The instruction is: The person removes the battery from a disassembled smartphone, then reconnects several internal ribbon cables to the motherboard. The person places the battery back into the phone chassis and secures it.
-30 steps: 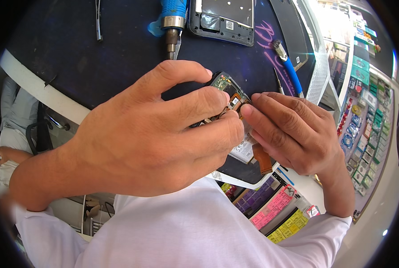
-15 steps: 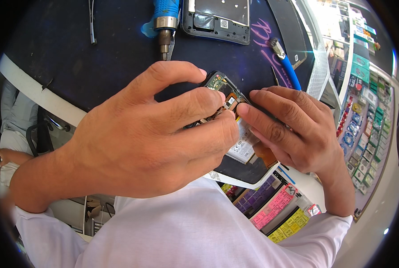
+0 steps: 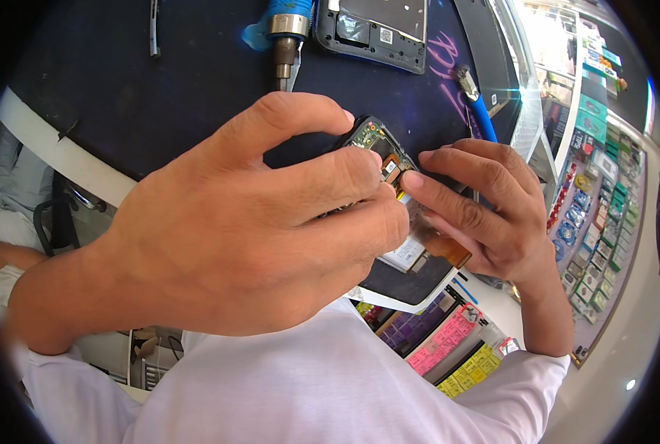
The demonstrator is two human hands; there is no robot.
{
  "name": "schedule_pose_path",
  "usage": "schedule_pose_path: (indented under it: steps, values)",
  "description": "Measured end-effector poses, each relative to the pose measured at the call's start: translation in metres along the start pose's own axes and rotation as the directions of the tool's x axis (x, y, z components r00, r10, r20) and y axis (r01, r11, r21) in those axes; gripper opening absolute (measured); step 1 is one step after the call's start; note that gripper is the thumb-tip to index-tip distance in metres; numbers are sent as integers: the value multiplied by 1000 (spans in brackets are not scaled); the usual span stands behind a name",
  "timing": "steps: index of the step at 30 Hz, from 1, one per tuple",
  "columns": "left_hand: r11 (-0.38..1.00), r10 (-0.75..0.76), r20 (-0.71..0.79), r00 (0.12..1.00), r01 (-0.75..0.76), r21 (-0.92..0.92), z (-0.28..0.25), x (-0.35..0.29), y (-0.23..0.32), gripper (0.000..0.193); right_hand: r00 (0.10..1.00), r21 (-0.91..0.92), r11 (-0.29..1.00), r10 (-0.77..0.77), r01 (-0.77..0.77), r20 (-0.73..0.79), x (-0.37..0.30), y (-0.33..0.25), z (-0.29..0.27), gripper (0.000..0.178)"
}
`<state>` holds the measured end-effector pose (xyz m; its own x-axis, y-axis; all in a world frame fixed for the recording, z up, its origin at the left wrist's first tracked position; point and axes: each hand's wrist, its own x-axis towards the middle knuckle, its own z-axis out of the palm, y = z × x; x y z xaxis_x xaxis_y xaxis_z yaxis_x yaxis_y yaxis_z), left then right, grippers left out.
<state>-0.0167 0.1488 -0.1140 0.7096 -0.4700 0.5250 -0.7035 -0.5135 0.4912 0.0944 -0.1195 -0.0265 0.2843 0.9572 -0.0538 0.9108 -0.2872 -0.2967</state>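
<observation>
An opened phone [image 3: 370, 138] lies tilted under my hands, its green circuit board bared at the far end and a silver-white battery [image 3: 404, 256] at the near end. My left hand [image 3: 271, 200] spreads across its left side, fingertips on the board; the thumb is hidden. My right hand [image 3: 485, 203] closes on the right side, with a fingertip pressed beside a small connector [image 3: 390, 168]. An orange-brown flex cable [image 3: 448, 250] sticks out below the right fingers. Whether those fingers pinch it is hidden.
On the dark mat [image 3: 197, 89] lie a blue-handled hot-air tool [image 3: 285, 44], a black phone frame [image 3: 374, 33], a blue-handled brush [image 3: 479, 111] and a thin metal tool [image 3: 154, 29]. Colourful boxes [image 3: 448, 344] fill shelves below. Another person's arm [image 3: 19, 259] shows at left.
The view has shifted slightly, so the mat's tools sit a little higher and further right. Both hands stay on the phone, and the right fingers have shifted slightly over the flex cable.
</observation>
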Motion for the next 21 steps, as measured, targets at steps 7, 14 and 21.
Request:
schedule_pose_path:
  steps: [7,14,21]
  values:
    - [999,-38,18,999,38,6,0,2,4,21,995,-149,984,-100,97,-10,4,-6,-5,50]
    - [999,-43,9,999,43,9,2,2,4,22,990,-157,978,-138,139,14,8,-6,-8,53]
    - [1000,-18,20,1000,18,-16,-4,5,2,26,999,71,998,-6,3,42,5,1,-14,50]
